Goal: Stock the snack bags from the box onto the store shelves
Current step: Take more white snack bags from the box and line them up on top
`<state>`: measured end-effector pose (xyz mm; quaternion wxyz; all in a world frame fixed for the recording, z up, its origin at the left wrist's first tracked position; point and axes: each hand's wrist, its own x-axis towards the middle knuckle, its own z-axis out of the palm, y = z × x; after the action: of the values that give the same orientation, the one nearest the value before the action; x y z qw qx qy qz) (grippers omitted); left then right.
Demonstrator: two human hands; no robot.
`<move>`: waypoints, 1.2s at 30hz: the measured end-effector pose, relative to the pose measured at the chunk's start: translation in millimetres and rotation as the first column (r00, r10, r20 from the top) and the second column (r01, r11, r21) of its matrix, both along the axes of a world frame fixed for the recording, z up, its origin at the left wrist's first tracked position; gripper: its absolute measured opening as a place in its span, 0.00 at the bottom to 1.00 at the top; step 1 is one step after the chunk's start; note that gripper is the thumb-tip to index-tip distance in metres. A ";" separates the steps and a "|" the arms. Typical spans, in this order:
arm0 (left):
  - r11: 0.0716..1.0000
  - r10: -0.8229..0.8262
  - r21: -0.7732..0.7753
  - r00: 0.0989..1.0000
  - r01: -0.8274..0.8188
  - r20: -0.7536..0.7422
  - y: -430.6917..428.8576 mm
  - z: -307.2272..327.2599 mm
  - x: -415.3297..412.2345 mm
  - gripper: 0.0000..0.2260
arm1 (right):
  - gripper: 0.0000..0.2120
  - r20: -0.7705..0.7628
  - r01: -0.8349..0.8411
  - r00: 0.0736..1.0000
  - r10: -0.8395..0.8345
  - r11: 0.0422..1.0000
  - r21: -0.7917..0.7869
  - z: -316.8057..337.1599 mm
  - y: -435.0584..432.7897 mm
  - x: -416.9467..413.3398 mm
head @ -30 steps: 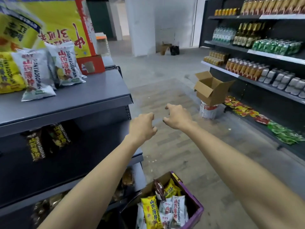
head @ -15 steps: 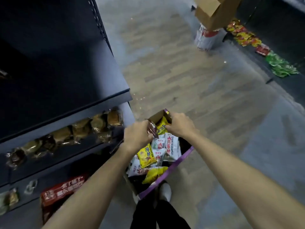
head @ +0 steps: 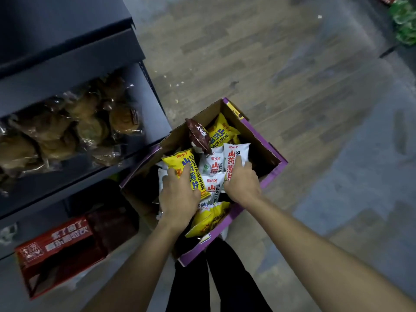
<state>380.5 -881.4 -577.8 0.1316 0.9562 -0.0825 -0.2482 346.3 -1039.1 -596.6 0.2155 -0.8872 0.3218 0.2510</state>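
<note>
An open purple-edged cardboard box [head: 273, 174] sits on the floor in front of my legs, holding several yellow, white and brown snack bags. My left hand [head: 179, 194] is down in the box, fingers closing on a yellow snack bag [head: 180, 161]. My right hand [head: 242, 183] is beside it, fingers gripping the lower edge of a white snack bag [head: 236, 154]. A brown bag [head: 199, 135] stands at the box's far side next to another yellow bag [head: 221, 129]. The dark grey store shelves [head: 74, 52] rise at the left.
A lower shelf [head: 67, 176] holds clear-wrapped brown pastries [head: 67, 127]. A red carton [head: 56, 251] stands on the bottom level. Wood-pattern floor [head: 270, 64] stretches beyond the box. Green packets [head: 405, 21] lie at the top right. My dark trouser legs [head: 225, 278] are below the box.
My view has tipped down from the aisle to the box. Both hands dropped from chest height into the box and closed on bags.
</note>
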 end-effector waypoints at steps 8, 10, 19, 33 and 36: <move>0.996 0.006 0.085 0.999 -0.009 0.042 -17.1 -27.2 1.7 0.39 | 0.45 -0.084 0.053 0.995 -0.050 0.998 0.033 -40.4 -2.6 18.0; 0.993 0.008 0.120 0.999 -0.013 0.038 -22.2 -31.9 4.3 0.40 | 0.43 -0.093 0.057 0.994 -0.056 0.998 0.009 -46.8 -4.8 19.6; 0.983 0.058 0.176 0.998 -0.054 -0.016 -45.2 -44.1 25.7 0.30 | 0.42 -0.105 0.056 0.992 -0.064 0.995 -0.078 -70.0 -10.6 18.0; 0.959 -0.129 0.262 0.989 0.108 0.066 -18.2 -36.9 27.2 0.28 | 0.42 -0.191 -0.021 0.982 -0.004 0.991 -0.129 -61.9 -18.3 15.3; 0.935 -0.166 0.335 0.979 0.117 0.121 0.0 -35.3 25.2 0.30 | 0.43 -0.171 -0.020 0.985 -0.001 0.993 -0.119 -62.3 -15.8 16.6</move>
<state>405.7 -881.5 -613.0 -0.0531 0.9720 -0.1187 -0.1959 362.8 -1054.9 -658.8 0.1323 -0.8753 0.3492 0.3072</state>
